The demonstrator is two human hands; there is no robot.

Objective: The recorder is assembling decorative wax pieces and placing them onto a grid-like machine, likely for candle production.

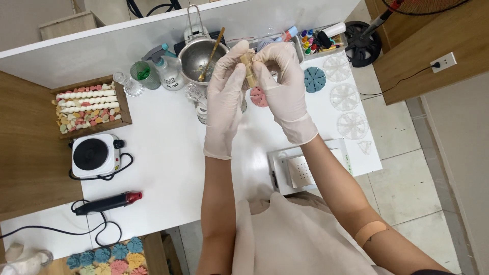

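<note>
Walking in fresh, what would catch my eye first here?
Two hands in pale latex gloves, left hand and right hand, meet mid-table, both gripping a small tan stick-like piece. Behind them sits a shiny metal bowl; at far left, a wooden tray of pastel shapes above a white hotplate.

On the tabletop [168, 153], a metal bowl [199, 56] with a stick inside stands near the far edge. A spray bottle [169, 74] is just left of it. The wooden tray [89, 108] lies at the left edge, the hot plate [94, 155] before it, and the heat gun [109, 202] near the front edge. A scale [300, 170] sits at the front right.
</note>
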